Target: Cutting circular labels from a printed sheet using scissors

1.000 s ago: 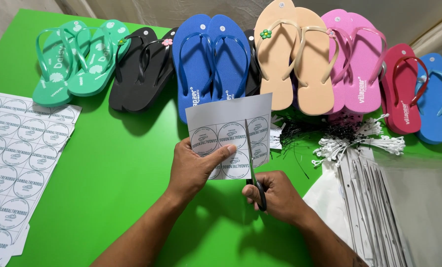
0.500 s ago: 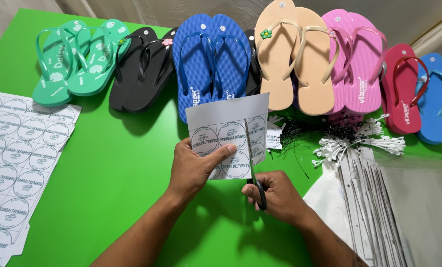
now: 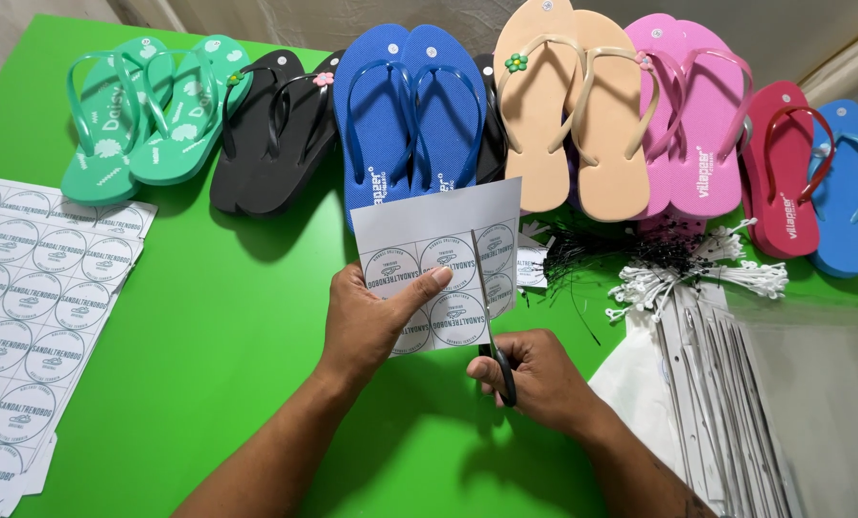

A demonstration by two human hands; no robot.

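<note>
1 label sheet (image 3: 427, 251) pinched by left hand (image 3: 366, 321); 1 scissors (image 3: 491, 331) gripped by right hand (image 3: 534, 374); 7 flip-flop prs (image 3: 410, 105) lined on desk (image 3: 227, 317).

Bright, even light; soft shadows beneath arms; sharp focus throughout

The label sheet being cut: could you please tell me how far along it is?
Done: little; the scissors are partway up one column. In hand: left hand holds the label sheet, right hand cuts. Left: its remaining round labels, plus uncut label sheets at the table's left.
</note>
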